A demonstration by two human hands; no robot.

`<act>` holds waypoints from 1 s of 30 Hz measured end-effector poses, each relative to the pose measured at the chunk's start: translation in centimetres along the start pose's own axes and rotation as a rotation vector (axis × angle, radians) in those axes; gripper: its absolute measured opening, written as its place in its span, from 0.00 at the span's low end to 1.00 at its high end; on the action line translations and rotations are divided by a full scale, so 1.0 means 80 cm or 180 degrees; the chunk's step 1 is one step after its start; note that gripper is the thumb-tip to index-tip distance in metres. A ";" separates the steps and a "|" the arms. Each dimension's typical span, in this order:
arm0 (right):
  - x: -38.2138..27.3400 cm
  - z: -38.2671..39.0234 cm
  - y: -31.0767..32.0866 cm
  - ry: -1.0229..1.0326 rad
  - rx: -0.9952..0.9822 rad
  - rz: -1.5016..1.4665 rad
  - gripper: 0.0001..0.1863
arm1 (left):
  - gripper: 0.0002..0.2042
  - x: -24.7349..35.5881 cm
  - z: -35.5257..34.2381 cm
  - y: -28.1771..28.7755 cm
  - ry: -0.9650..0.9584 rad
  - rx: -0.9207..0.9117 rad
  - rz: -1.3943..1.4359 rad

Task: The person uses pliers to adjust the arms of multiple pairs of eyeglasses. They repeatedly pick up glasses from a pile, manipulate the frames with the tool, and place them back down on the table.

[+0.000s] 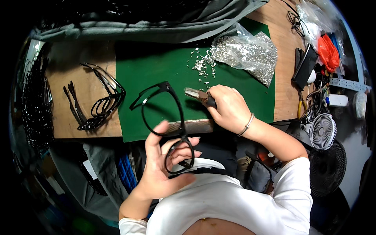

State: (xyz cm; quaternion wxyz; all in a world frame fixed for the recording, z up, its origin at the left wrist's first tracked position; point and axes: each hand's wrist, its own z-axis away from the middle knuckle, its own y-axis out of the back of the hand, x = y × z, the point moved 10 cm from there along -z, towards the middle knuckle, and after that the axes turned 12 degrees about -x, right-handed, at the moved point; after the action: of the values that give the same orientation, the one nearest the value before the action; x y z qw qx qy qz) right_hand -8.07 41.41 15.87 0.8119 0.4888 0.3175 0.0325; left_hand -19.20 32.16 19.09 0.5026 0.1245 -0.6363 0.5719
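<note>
Nearest to us, the left hand (162,164) holds a black glasses frame (168,121) up over the lap, its fingers (184,150) curled through and around the lower rim, thumb raised along the near side; so it is closed on the frame. We judge the frame light, thin plastic, fairly stiff but easy to twist or snap at the bridge, smooth enough to slip, so a hold on the rim near the bridge looks safest, off the loose temple end. The upper rim stands clear of the fingers and leans out over the edge of the green mat (156,66). Just beyond, the right hand (229,107) is clenched on small pliers (199,95), nose pointing left toward the frame's top corner, near it but we cannot tell if touching. Farther on the worktop (282,98): scattered small metal parts (203,62), a clear bag of them (246,53), and to the left a pile of black frames (100,103).
</note>
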 end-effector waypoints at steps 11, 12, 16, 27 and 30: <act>-0.025 0.001 -0.004 0.0079 0.0276 0.0612 0.08 | 0.12 -0.017 -0.007 0.011 0.0239 0.0551 -0.0707; -0.027 0.001 -0.004 0.0091 0.0271 0.0708 0.09 | 0.14 -0.016 -0.007 0.009 0.0253 0.0511 -0.0757; -0.021 0.000 0.002 0.0131 0.0168 0.0152 0.09 | 0.21 -0.010 -0.007 0.003 0.0080 0.0555 -0.0709; -0.045 0.037 0.013 0.0184 0.0536 -0.4072 0.08 | 0.24 -0.005 -0.022 -0.013 -0.0330 0.0709 -0.1334; -0.041 0.030 -0.019 -0.0301 -0.0137 -0.5247 0.09 | 0.24 -0.009 -0.021 -0.011 -0.0214 0.0610 -0.1272</act>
State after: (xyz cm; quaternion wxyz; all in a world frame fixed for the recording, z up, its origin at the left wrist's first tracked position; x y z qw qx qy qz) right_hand -9.79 37.58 16.96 0.5969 0.0842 0.5391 -0.5882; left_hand -17.40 33.03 18.79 0.5703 0.3143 -0.5581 0.5143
